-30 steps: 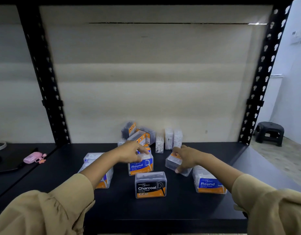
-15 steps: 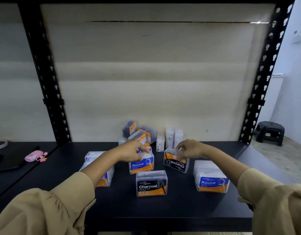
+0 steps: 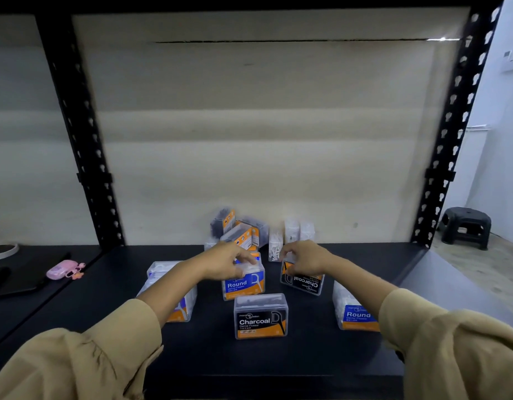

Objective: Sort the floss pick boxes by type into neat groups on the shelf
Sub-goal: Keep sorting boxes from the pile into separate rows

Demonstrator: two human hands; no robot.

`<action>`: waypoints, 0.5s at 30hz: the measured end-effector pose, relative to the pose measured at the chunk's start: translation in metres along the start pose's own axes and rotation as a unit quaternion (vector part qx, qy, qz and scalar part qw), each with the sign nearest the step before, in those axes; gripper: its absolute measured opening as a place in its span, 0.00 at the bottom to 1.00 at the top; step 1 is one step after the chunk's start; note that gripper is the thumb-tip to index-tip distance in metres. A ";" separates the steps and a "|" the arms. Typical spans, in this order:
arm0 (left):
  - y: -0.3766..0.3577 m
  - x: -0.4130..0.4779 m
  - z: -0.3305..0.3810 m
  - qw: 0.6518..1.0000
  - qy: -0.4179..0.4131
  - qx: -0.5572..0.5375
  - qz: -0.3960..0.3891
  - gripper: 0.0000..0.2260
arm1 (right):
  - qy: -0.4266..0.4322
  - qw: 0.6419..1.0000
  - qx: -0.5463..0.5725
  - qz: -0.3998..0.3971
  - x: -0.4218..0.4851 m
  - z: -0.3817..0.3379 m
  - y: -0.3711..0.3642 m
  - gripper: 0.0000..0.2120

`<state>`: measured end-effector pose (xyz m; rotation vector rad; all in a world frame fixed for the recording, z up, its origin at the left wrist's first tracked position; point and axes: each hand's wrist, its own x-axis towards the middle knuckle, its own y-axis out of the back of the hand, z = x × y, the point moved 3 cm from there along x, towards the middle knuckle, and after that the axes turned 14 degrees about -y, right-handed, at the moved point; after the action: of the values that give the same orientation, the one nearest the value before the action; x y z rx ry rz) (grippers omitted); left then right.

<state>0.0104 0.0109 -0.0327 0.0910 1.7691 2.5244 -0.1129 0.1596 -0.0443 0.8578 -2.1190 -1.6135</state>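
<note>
On a black shelf [image 3: 307, 356], the left hand [image 3: 229, 264] gripped a clear blue-and-orange Round box [image 3: 245, 285], the right hand [image 3: 305, 259] a black-and-orange Charcoal box [image 3: 302, 282] (label upside down).

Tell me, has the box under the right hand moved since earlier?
Yes. The held Charcoal box turned over nearly in place, still behind-right of the front Charcoal box; its label now shows upside down.

1 head-worn wide-angle view, forward and downward, near the shelf [image 3: 307, 356]
</note>
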 end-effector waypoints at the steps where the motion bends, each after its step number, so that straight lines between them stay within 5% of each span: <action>1: 0.000 -0.001 -0.001 1.000 -0.001 0.002 0.001 0.19 | -0.004 0.999 0.036 0.025 0.001 0.002 0.004 0.12; 5: 0.003 -0.007 -0.010 1.000 -0.004 0.019 0.002 0.19 | -0.026 0.980 0.172 0.097 -0.004 0.016 0.025 0.07; 9: 0.005 -0.009 -0.014 1.000 -0.003 0.026 0.007 0.18 | -0.037 0.973 0.222 0.055 -0.006 0.040 0.026 0.10; 15: 0.003 -0.009 -0.016 1.000 0.001 0.025 0.012 0.18 | -0.051 0.997 0.050 -0.037 -0.013 0.060 0.022 0.31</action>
<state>0.0181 -0.0058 -0.0352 0.1134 1.8433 2.4973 -0.1444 0.2162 -0.0394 0.9122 -2.2803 -1.6318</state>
